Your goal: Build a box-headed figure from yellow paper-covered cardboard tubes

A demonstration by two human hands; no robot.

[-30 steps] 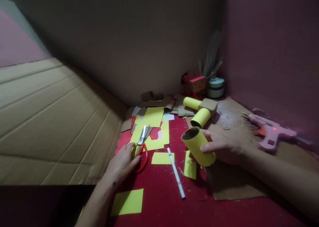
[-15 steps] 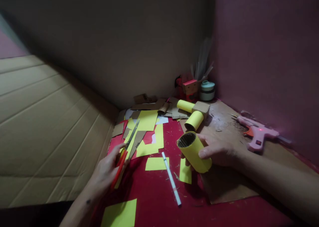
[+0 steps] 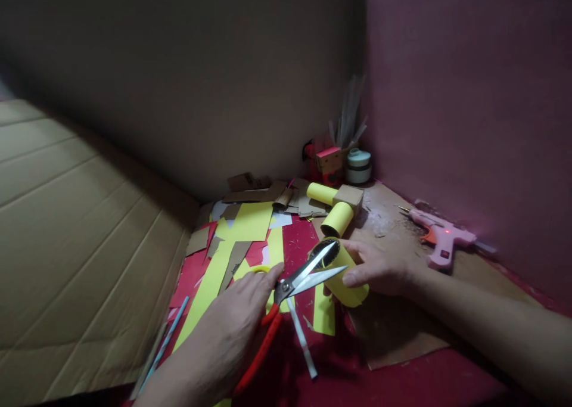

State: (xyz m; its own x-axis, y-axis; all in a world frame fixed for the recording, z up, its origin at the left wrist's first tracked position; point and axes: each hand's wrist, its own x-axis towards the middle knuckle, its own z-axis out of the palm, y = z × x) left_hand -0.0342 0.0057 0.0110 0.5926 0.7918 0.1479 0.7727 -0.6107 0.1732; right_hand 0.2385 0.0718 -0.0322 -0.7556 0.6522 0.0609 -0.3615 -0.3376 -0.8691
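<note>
On the red worktop (image 3: 402,383), near the middle, the left hand (image 3: 236,323) grips the red-handled scissors (image 3: 286,303), fingers closed through the handles, blades parted and pointing right. The blade tips sit right at the open end of the yellow tube (image 3: 342,273). That tube lies on its side, just right of the left hand, and the right hand (image 3: 379,267) clasps it from the far right side, fingers wrapped over its body. A white pen (image 3: 301,335) lies under the blades. Yellow paper scraps (image 3: 250,222) spread out to the far left, and a pink glue gun (image 3: 440,240) rests well off to the right.
</note>
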